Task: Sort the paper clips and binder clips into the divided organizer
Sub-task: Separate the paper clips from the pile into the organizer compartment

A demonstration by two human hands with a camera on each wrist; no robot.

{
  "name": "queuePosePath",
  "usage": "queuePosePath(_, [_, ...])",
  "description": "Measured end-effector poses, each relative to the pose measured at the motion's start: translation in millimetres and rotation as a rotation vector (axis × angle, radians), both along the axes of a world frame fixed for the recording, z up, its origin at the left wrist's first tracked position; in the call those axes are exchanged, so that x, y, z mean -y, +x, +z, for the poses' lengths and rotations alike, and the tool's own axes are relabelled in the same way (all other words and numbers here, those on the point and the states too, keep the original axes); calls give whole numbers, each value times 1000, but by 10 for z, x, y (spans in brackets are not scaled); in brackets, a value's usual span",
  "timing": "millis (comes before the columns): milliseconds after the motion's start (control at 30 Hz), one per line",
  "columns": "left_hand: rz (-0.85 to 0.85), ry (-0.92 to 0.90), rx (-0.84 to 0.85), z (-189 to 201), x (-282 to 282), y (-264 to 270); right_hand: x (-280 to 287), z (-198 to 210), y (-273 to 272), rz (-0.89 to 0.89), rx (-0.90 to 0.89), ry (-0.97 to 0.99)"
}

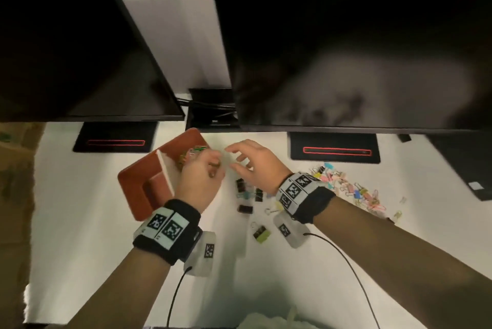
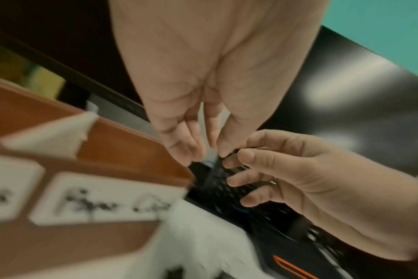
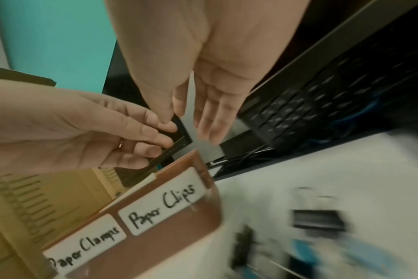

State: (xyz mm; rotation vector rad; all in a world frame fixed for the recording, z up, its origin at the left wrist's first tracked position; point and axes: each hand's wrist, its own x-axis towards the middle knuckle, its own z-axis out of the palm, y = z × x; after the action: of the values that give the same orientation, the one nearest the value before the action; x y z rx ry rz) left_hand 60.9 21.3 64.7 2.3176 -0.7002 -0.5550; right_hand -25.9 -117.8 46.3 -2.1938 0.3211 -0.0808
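A brown divided organizer [image 1: 133, 187] lies at an angle on the white desk, and a white divider splits it. Colourful paper clips [image 1: 195, 151] lie in its far compartment. Its side carries the labels "Paper Clips" [image 3: 162, 205] and "Paper Clamps" [image 3: 84, 251]. My left hand [image 1: 210, 166] hovers over the organizer's right edge with its fingers loosely curled, and I see nothing held in it. My right hand [image 1: 239, 160] is just to its right with its fingers spread and empty. Black binder clips [image 1: 241, 184] and a yellow-and-black one [image 1: 262, 234] lie below my right hand. A pile of pastel clips [image 1: 348, 187] sits further right.
Two dark monitors [image 1: 346, 62] overhang the back of the desk on black stands [image 1: 335, 151]. Between them is a cable well [image 1: 210, 113]. A cardboard box [image 1: 16, 182] stands at the left edge. Wrist-camera cables [image 1: 346, 256] trail toward me, and a white bag [image 1: 266, 319] lies at the front.
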Motion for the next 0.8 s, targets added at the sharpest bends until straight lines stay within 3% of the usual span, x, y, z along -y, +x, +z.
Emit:
queuePosePath(167, [-355,80,-141,-240,626,-870,699,-245,-1127,-201,-70,-175])
queuePosePath(267, [-544,196,-138,-471,924,-1330,1178,-446,-1865,-322,-265,-264])
queuePosePath(400, [-657,273,-112,-668,1232,-1732,1594,-570,-2628,-386,-548,-274])
queuePosePath(600, [-686,328,60,-905,1448,-1996,1803,-676,-3001,-210,-588,-261])
queuePosePath(800, [-654,286,155,-1044,1510,-2058,1862,-766,-2950,-155,-423,-202])
